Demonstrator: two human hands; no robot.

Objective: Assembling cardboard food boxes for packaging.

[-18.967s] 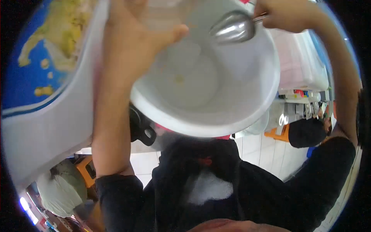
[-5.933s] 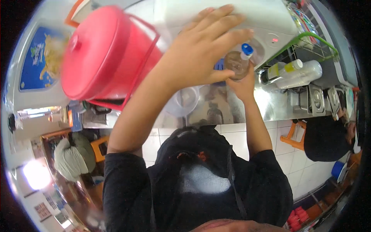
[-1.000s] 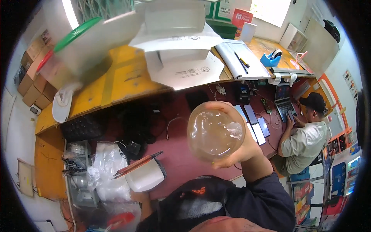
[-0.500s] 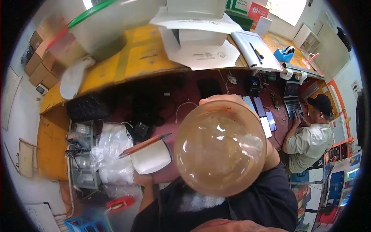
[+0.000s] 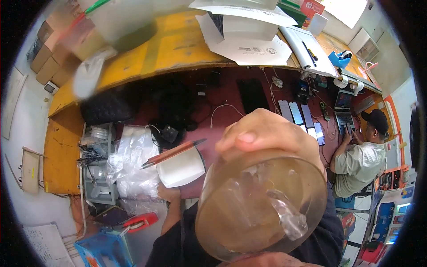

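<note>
Red desktop (image 5: 226, 119) behind, a cup (image 5: 253, 218) slants, mouth facing the camera.

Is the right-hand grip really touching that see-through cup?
Touching. The head view shows the right-hand grip curled against the see-through cup, with no gap.

Clear crumpled plastic bags (image 5: 131, 164) are placed left of the clear round plastic cup (image 5: 255, 207); pale and dark rectangular phones (image 5: 295, 113) are laid beyond it, rightward; farther beyond it, a white folded cardboard box (image 5: 251, 49) is set on a yellow wooden counter (image 5: 180, 42).
</note>
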